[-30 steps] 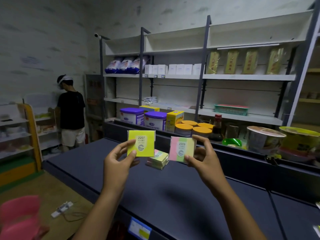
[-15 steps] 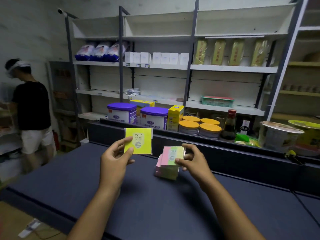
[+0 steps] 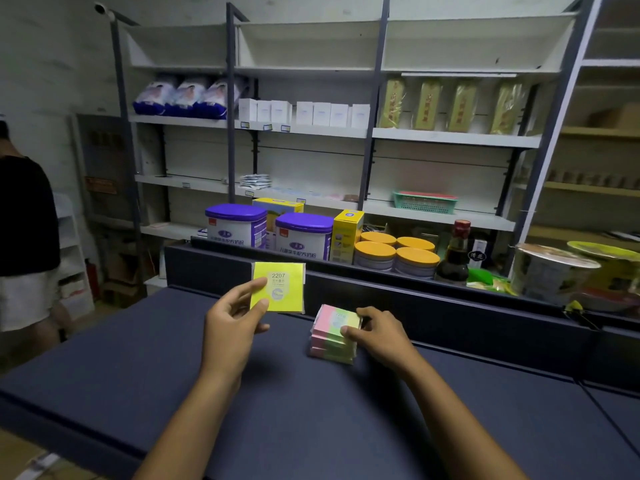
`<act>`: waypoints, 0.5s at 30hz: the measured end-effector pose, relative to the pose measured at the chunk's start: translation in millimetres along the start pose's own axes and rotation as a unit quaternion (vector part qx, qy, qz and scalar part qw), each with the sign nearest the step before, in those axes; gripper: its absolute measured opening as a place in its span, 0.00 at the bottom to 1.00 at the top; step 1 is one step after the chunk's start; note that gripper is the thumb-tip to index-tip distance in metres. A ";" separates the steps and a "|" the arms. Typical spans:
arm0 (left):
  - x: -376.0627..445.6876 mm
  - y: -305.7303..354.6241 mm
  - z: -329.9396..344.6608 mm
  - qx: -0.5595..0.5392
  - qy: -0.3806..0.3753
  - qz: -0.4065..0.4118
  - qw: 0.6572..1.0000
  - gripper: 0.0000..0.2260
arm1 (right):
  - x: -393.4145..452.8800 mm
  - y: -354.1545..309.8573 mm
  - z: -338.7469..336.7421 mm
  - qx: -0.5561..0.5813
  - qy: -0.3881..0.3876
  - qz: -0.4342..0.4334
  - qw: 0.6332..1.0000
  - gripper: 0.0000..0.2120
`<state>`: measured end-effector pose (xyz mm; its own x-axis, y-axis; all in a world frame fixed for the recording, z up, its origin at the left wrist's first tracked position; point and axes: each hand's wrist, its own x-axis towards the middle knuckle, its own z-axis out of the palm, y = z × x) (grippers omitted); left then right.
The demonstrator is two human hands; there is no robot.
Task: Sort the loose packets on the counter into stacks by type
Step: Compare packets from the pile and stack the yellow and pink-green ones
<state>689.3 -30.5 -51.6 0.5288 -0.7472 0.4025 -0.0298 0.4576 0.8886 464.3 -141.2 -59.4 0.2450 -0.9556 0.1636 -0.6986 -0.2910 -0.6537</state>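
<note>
Our left hand (image 3: 235,320) pinches the yellow packet (image 3: 278,287) marked 2207 by its lower left corner, thumb in front and fingers behind, and holds it upright in the air above the counter (image 3: 138,375). Our right hand (image 3: 377,336) rests its fingertips on the top packet of the pink-and-green stack (image 3: 334,336), which stands on the counter just in front of the raised back ledge (image 3: 450,299); we cannot tell whether that hand is pressing the top packet down or only touching it. We judge the stack to be the weak point: its packets look slightly fanned rather than square, so a sideways drag as the right hand lifts away could slide the upper ones off. The yellow packet does not match the pink-and-green type, so dropping it on that stack would spoil the sorting; it needs its own spot. A one-corner pinch is also a light hold, and a quick swing could let the packet slip or flutter down. For room, the counter lies bare to the left of the stack and in front of it toward us, so a new pile fits there well apart from the first. The ledge closes off the far side, with tins (image 3: 301,237) and jars (image 3: 394,254) behind it, and the counter's near edge drops to the floor.
</note>
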 end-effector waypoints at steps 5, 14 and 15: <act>-2.6 4.8 -6.8 0.034 -0.005 -0.007 0.999 0.14 | 0.7 -7.5 -11.0 -0.091 0.046 -0.060 0.993 0.26; 28.3 -11.1 -24.8 0.109 -0.057 -0.053 0.991 0.12 | 5.8 -41.6 -8.8 -0.264 0.079 -0.147 0.950 0.27; 34.6 -16.9 -27.3 0.121 -0.066 -0.062 0.989 0.11 | 7.8 -44.7 -6.6 -0.267 0.084 -0.146 0.949 0.27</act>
<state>731.3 -51.0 -58.6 0.4257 -0.8541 0.2987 -0.1823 0.2424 0.9529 492.9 -136.0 -24.1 0.4012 -0.8115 0.4249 -0.8692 -0.4836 -0.1029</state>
